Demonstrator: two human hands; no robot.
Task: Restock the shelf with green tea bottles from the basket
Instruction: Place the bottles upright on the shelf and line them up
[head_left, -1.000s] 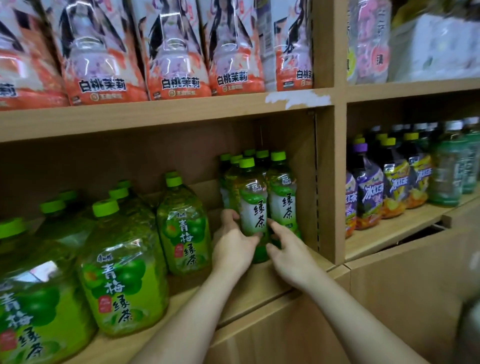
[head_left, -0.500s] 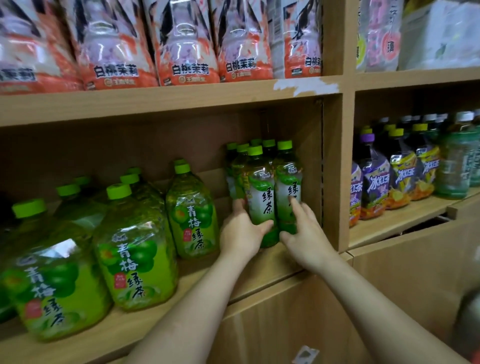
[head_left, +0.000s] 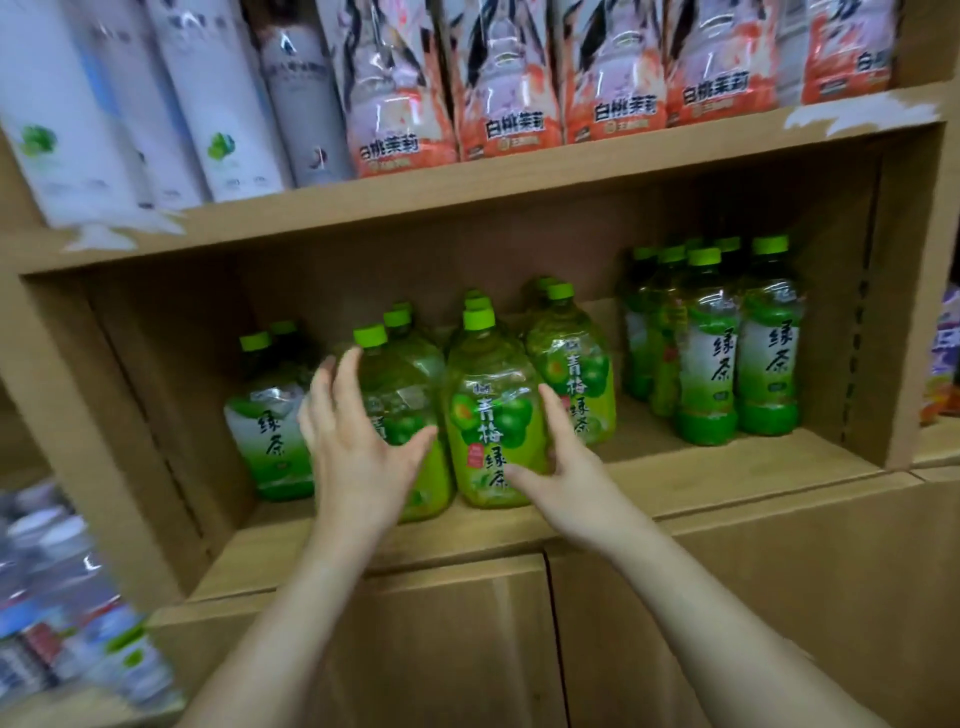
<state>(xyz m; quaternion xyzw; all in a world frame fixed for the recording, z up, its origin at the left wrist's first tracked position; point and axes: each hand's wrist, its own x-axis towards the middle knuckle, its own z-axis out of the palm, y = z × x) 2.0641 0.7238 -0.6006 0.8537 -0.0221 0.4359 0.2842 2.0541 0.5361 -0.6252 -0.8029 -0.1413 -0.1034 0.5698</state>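
Observation:
Several slim green tea bottles (head_left: 707, 358) stand at the right end of the wooden shelf (head_left: 727, 467). Large green plum tea bottles fill the middle, and the front one (head_left: 493, 415) stands upright near the shelf's front edge. My right hand (head_left: 563, 467) is open and touches that bottle's lower right side, thumb across its front. With fingers spread, my left hand (head_left: 358, 447) is open in front of the neighbouring large bottle (head_left: 400, 384). A large green tea bottle with a white label (head_left: 270, 431) stands at the left. No basket is in view.
The shelf above carries orange-and-pink drink packs (head_left: 509, 78) and tall white bottles (head_left: 104, 104). Wooden cabinet doors (head_left: 441, 649) close the space below. Blurred bottles (head_left: 62, 597) sit low on the left. An upright divider (head_left: 914, 291) bounds the compartment on the right.
Both hands have left the slim green tea bottles at the right and moved left to the large bottles. The view has swung left, and the slim bottles stay standing on the shelf.

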